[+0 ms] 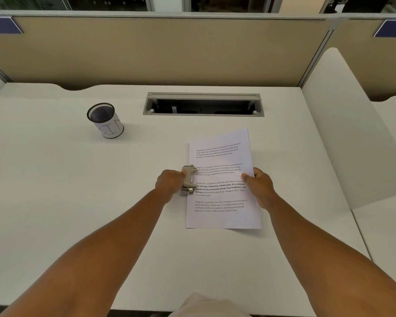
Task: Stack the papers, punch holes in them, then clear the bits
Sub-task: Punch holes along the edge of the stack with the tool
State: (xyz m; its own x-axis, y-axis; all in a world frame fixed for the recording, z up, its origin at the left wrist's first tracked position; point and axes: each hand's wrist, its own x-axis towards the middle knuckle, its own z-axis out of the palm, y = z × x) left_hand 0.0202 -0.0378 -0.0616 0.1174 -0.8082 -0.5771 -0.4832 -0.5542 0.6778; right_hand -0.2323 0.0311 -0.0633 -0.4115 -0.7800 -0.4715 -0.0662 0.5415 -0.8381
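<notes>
A stack of white printed papers lies on the white desk, right of centre, slightly turned. A grey hole punch sits over the middle of the stack's left edge. My left hand is closed around the punch from its left side. My right hand holds the right edge of the papers, thumb on top of the sheet. No loose paper bits are visible.
A black mesh cup with a white label reading BIN stands at the back left of the desk. An open cable slot lies behind the papers. A beige partition closes the back; a white divider stands at the right.
</notes>
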